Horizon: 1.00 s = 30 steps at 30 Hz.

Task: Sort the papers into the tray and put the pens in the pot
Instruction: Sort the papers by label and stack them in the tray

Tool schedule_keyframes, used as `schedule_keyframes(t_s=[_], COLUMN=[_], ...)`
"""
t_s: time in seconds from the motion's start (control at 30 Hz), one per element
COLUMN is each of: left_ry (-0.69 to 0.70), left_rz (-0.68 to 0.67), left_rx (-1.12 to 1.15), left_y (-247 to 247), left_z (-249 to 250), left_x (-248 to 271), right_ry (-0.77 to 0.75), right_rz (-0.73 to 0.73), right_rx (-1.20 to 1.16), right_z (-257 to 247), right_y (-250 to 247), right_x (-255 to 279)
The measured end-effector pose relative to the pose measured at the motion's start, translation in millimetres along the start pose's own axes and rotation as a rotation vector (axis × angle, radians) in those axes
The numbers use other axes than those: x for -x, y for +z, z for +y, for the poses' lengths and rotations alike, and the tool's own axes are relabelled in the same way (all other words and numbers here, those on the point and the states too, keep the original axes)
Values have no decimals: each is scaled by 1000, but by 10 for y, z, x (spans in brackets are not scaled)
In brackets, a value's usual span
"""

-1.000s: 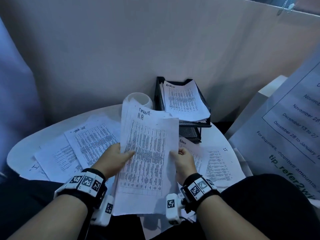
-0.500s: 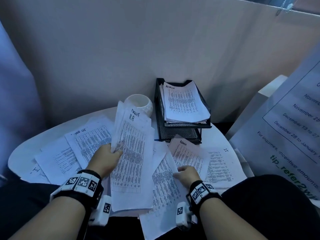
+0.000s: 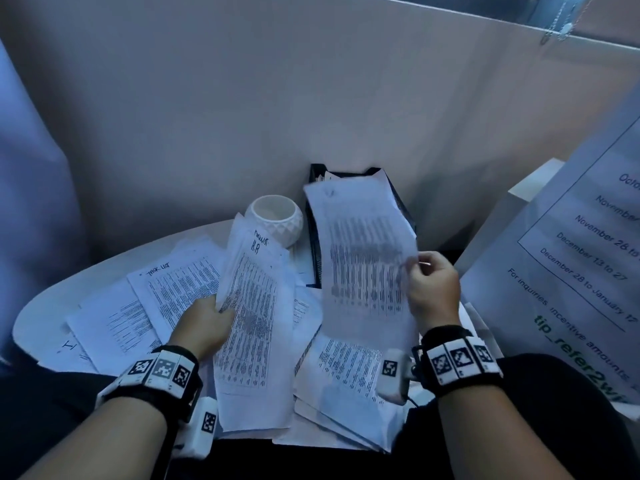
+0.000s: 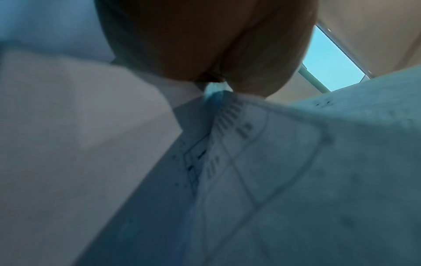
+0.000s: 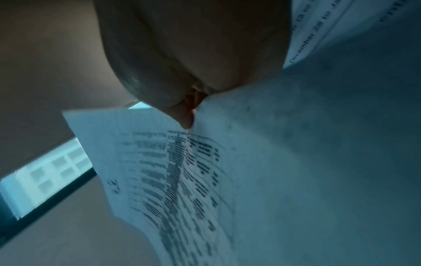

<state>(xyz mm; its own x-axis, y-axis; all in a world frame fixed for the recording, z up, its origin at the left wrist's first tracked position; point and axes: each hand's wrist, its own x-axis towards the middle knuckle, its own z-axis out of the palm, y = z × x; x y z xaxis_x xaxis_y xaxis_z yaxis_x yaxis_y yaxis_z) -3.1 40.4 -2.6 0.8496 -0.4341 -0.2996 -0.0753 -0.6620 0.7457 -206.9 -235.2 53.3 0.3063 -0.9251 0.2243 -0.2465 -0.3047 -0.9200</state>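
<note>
My left hand (image 3: 211, 320) grips a small stack of printed sheets (image 3: 252, 323), the top one marked "H.R", held tilted above the table. In the left wrist view the stack (image 4: 262, 162) is pinched at its edge. My right hand (image 3: 429, 289) pinches one printed sheet (image 3: 363, 258) by its right edge and holds it up in front of the black mesh tray (image 3: 315, 237), hiding most of it. The right wrist view shows that sheet (image 5: 182, 171) hanging from my fingers. A white faceted pot (image 3: 275, 220) stands left of the tray. No pens are visible.
Loose printed papers (image 3: 173, 289) cover the round white table (image 3: 104, 271), more lying under my hands near the front edge (image 3: 346, 375). A large printed notice (image 3: 571, 271) leans at the right. A beige partition wall stands close behind the tray.
My right hand has lifted one sheet off the table and raised it up and right, in front of the tray. The left hand keeps its stack, shifted slightly left.
</note>
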Motion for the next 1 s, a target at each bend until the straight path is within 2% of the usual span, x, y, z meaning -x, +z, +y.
schedule_keyframes(t_s=[0.1, 0.2, 0.37, 0.47, 0.57, 0.63, 0.7, 0.77, 0.83, 1.0], left_ry=[24, 40, 65, 44, -19, -28, 18, 65, 76, 58], left_rz=[-29, -72, -175, -234, -221, -243, -278, -229, -187, -153], left_rx=[133, 266, 530, 606, 681, 624, 448, 295, 234, 154], left_y=[11, 29, -31, -36, -25, 6, 33, 82, 110, 109], left_z=[50, 91, 206, 291, 264, 232, 209, 159, 109, 28], left_x=[19, 39, 104, 179, 173, 161, 157, 116, 66, -17], right_ry=[115, 343, 625, 722, 772, 724, 672, 665, 680, 763], right_rz=[51, -78, -302, -460, -504, -495, -473, -450, -393, -18], right_rx=[-249, -422, -395, -323, -358, -345, -298, -278, -285, -3], right_z=[32, 183, 411, 524, 608, 634, 649, 678, 722, 1068], right_y=[13, 174, 508, 648, 756, 798, 809, 801, 764, 465], right_x=[-20, 93, 446, 655, 773, 794, 794, 771, 724, 531])
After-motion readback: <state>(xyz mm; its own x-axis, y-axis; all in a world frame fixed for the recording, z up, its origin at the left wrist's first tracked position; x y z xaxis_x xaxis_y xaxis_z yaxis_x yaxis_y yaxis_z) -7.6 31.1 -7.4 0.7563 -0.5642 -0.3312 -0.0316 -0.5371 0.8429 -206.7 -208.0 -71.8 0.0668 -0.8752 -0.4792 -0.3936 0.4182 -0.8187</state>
